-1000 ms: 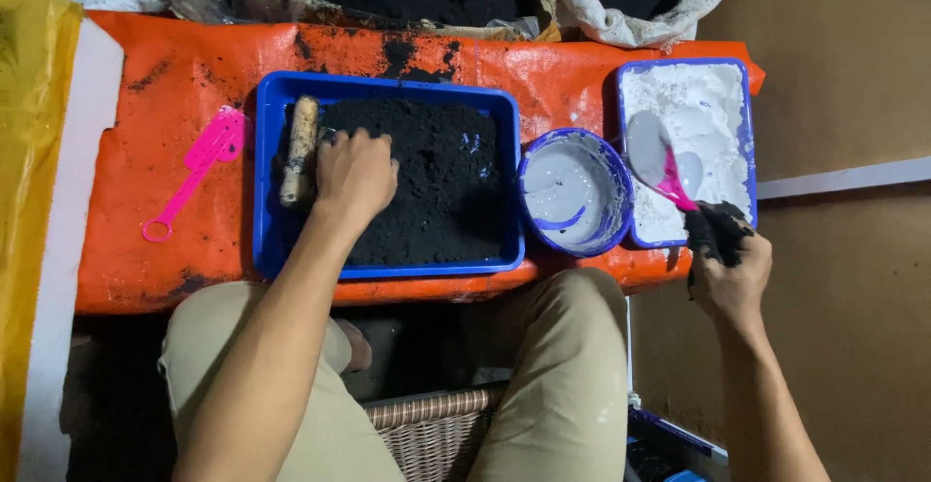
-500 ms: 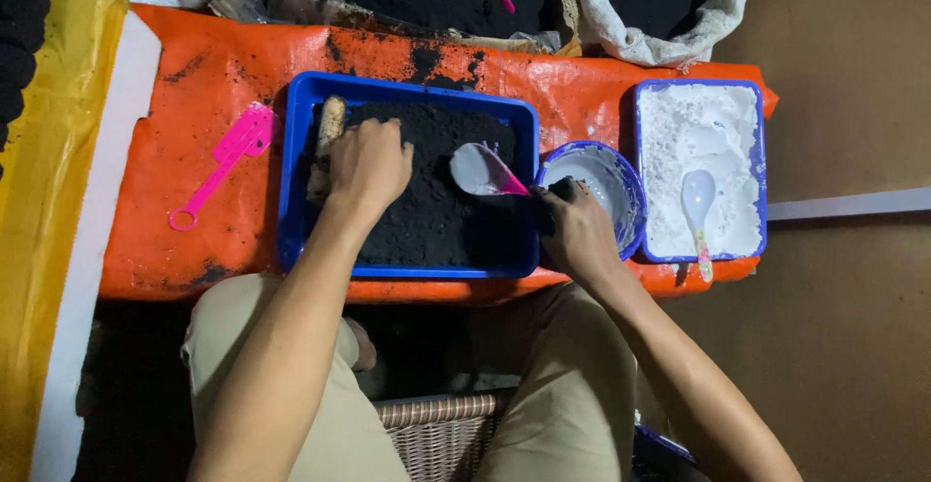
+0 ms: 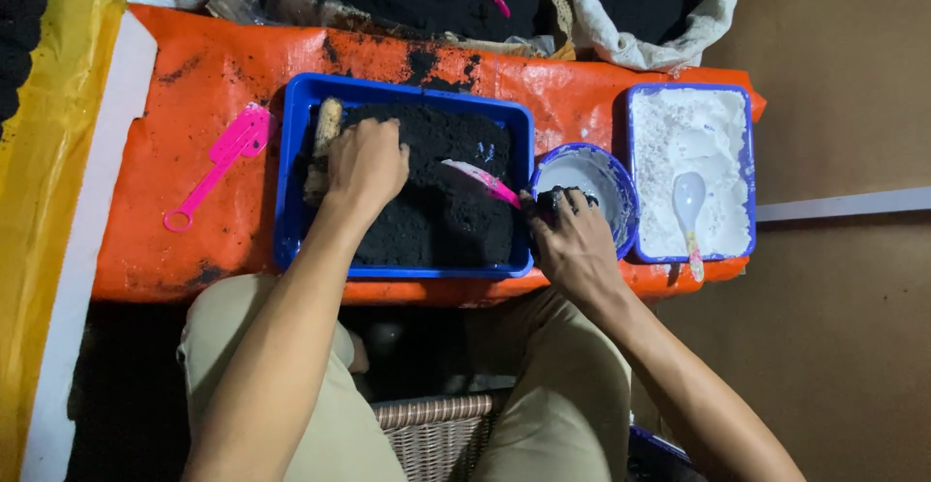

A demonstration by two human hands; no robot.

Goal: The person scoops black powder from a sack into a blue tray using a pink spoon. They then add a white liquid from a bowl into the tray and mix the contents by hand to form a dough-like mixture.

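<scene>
Both hands work in the blue tray [image 3: 291, 191] of black soil [image 3: 436, 210] at frame centre.

Our left hand [image 3: 367, 164] rests palm down on the soil in the upper left part of the tray, fingers together and curled; we cannot tell whether it grips anything. Just left of it, a pale stick-like piece [image 3: 323, 133] lies along the tray's left wall. Our right hand [image 3: 572, 244] is clamped on the handle of a pink scoop [image 3: 480, 179], whose blade lies on the soil near the tray's right wall. A round blue bowl [image 3: 621, 191] sits just right of the tray, touching this hand. Right of the bowl, a second tray [image 3: 747, 152] holds white powder and a white spoon [image 3: 689, 201]. A pink spade [image 3: 218, 167] lies on the orange sheet [image 3: 194, 84], left of the soil tray.
</scene>
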